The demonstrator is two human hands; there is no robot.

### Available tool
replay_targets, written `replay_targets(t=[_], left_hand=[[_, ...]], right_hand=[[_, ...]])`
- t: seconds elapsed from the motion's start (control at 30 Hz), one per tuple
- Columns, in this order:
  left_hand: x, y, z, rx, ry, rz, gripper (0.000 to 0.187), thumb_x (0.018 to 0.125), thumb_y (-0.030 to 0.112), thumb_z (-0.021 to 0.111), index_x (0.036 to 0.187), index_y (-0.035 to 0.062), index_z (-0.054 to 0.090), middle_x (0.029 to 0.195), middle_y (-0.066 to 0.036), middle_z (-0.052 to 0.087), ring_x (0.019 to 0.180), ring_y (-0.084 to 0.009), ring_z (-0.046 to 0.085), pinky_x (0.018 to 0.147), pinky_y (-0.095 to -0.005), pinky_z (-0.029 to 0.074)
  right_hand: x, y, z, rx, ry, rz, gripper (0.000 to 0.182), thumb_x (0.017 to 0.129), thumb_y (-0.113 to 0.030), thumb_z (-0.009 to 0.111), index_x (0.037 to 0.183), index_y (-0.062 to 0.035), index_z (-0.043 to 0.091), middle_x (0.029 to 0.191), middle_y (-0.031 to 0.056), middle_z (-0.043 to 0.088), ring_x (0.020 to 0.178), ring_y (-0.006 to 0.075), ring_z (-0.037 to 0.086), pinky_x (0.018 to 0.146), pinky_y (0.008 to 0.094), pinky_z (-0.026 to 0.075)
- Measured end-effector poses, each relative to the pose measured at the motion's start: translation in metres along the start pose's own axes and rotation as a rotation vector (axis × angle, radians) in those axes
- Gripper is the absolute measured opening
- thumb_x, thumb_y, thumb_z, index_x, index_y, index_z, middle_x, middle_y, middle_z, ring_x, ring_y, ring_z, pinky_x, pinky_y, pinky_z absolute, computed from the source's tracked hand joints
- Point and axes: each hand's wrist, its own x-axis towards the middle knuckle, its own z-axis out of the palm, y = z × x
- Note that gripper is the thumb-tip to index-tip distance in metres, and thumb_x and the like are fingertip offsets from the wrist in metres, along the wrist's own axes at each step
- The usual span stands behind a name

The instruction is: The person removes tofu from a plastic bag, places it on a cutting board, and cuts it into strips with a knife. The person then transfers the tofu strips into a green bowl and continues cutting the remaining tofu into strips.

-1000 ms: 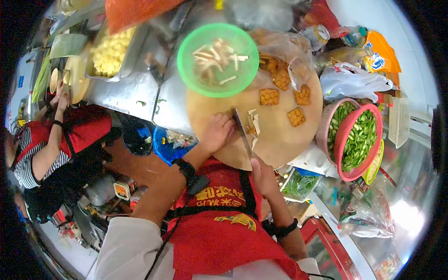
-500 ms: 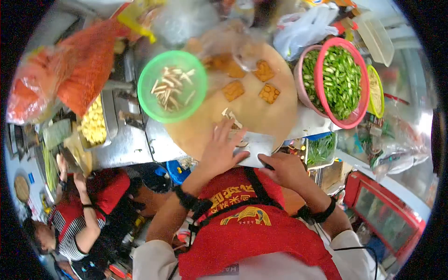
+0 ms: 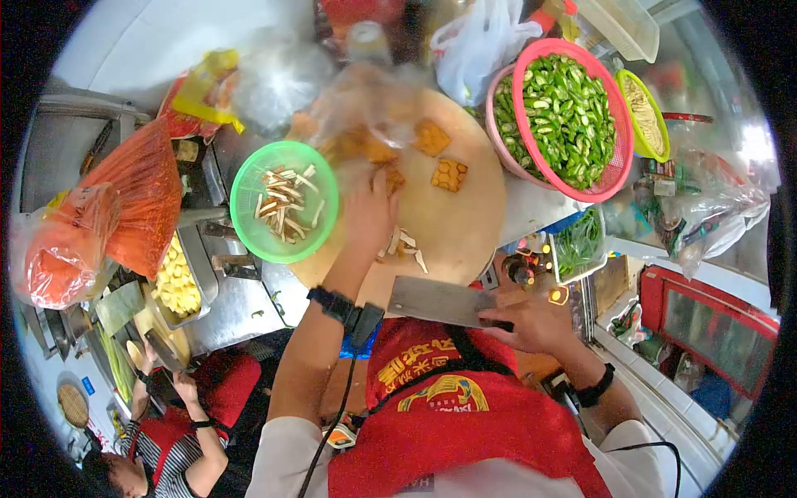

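Observation:
My left hand (image 3: pixel 369 217) reaches across the round wooden chopping board (image 3: pixel 465 224), its fingertips at a small browned square (image 3: pixel 397 180) that looks like dried tofu. Motion smears the fingers, so I cannot tell whether they grip it. My right hand (image 3: pixel 535 322) is closed on the handle of a cleaver (image 3: pixel 440 300), whose blade lies flat-on over the board's near edge. Pale cut strips (image 3: pixel 407 247) are between the blade and my left wrist. Two more scored brown squares (image 3: pixel 449 174) sit farther right, and others show under a clear plastic bag (image 3: pixel 365 108).
A green basket (image 3: pixel 241 207) of cut strips overlaps the board's left side. Pink baskets (image 3: pixel 624 141) of sliced green peppers stand at right. Farther left are a metal tray (image 3: pixel 205 278) of yellow chunks and an orange mesh bag (image 3: pixel 137 199). A co-worker (image 3: pixel 178 436) holds a knife at lower left.
My left hand has left the cut strips and moved forward to a brown square. The cleaver has drawn back toward my body in my right hand. The camera view has shifted.

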Motion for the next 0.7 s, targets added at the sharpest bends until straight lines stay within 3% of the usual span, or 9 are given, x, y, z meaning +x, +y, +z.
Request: replay_targets(t=[0.1,0.13,0.2,0.27,0.33,0.47,0.53,0.67,0.7], left_hand=[[0.022,-0.003,0.001,0.074,-0.076,-0.055,0.06,0.079,0.029,0.066,0.13,0.0056,0.043,0.117,-0.021,0.051,0.109,-0.0379,0.05,0.091,-0.0486,0.042],[0.025,-0.003,0.002,0.137,-0.115,-0.046,0.06,0.078,0.029,0.067,0.128,0.005,0.044,0.117,-0.02,0.051,0.11,-0.0378,0.05,0.091,-0.0478,0.042],[0.025,0.008,-0.022,0.087,-0.163,-0.069,0.061,0.08,0.029,0.067,0.129,0.0031,0.044,0.118,-0.021,0.053,0.11,-0.0381,0.051,0.094,-0.0469,0.042],[0.024,0.011,-0.03,0.036,-0.209,-0.085,0.061,0.081,0.03,0.066,0.13,0.0013,0.043,0.119,-0.022,0.055,0.111,-0.0384,0.051,0.096,-0.0461,0.042],[0.022,0.01,-0.031,-0.366,-0.13,-0.048,0.06,0.073,0.029,0.07,0.121,0.0011,0.048,0.109,-0.023,0.056,0.101,-0.0388,0.055,0.088,-0.045,0.045],[0.034,0.045,-0.032,-0.398,-0.093,0.023,0.059,0.074,0.029,0.069,0.12,-0.0006,0.049,0.104,-0.024,0.057,0.095,-0.0396,0.057,0.086,-0.0455,0.047],[0.044,0.065,-0.018,-0.187,-0.035,0.138,0.057,0.075,0.028,0.068,0.12,0.0001,0.048,0.104,-0.022,0.057,0.096,-0.0377,0.057,0.085,-0.0447,0.047],[0.069,0.083,-0.005,-0.13,0.05,0.187,0.053,0.077,0.027,0.067,0.119,0.0006,0.047,0.105,-0.022,0.056,0.099,-0.0378,0.056,0.085,-0.044,0.048],[0.08,0.084,-0.006,-0.101,-0.007,0.103,0.052,0.078,0.026,0.066,0.119,0.0015,0.047,0.107,-0.022,0.055,0.102,-0.0382,0.055,0.086,-0.0457,0.047]], right_hand=[[0.027,-0.028,-0.015,0.356,-0.267,0.225,0.035,0.09,-0.037,0.059,0.116,-0.014,0.064,0.107,0.0165,0.065,0.1,0.0319,0.062,0.092,0.0423,0.047],[0.033,-0.021,0.002,0.361,-0.262,0.228,0.035,0.09,-0.037,0.059,0.116,-0.014,0.064,0.107,0.0165,0.065,0.1,0.0319,0.062,0.092,0.0423,0.047],[0.051,0.004,0.053,0.66,-0.083,-0.047,0.037,0.093,-0.035,0.055,0.12,-0.0095,0.061,0.114,0.0181,0.063,0.101,0.0323,0.062,0.09,0.0402,0.048],[0.063,0.004,0.055,0.695,-0.052,-0.052,0.037,0.093,-0.033,0.055,0.119,-0.0073,0.061,0.113,0.0186,0.063,0.101,0.0322,0.062,0.09,0.0398,0.048],[0.072,0.004,0.061,0.733,-0.021,-0.051,0.037,0.093,-0.032,0.056,0.117,-0.005,0.061,0.111,0.0192,0.064,0.101,0.0322,0.062,0.091,0.0394,0.048],[0.08,0.011,0.076,0.647,0.022,-0.103,0.036,0.091,-0.028,0.057,0.116,-0.0025,0.061,0.11,0.0204,0.064,0.105,0.0334,0.061,0.094,0.0393,0.046],[0.082,0.009,0.082,0.549,0.052,-0.106,0.036,0.09,-0.027,0.056,0.114,-0.0017,0.062,0.11,0.0215,0.063,0.105,0.0356,0.06,0.095,0.0411,0.046],[0.08,0.007,0.084,0.576,0.121,-0.203,0.034,0.09,-0.027,0.057,0.111,-0.002,0.063,0.111,0.0221,0.062,0.105,0.0371,0.059,0.095,0.0419,0.046],[0.079,0.004,0.078,0.579,0.131,-0.203,0.034,0.09,-0.027,0.057,0.111,-0.002,0.063,0.111,0.0221,0.062,0.105,0.0371,0.059,0.095,0.0419,0.046]])
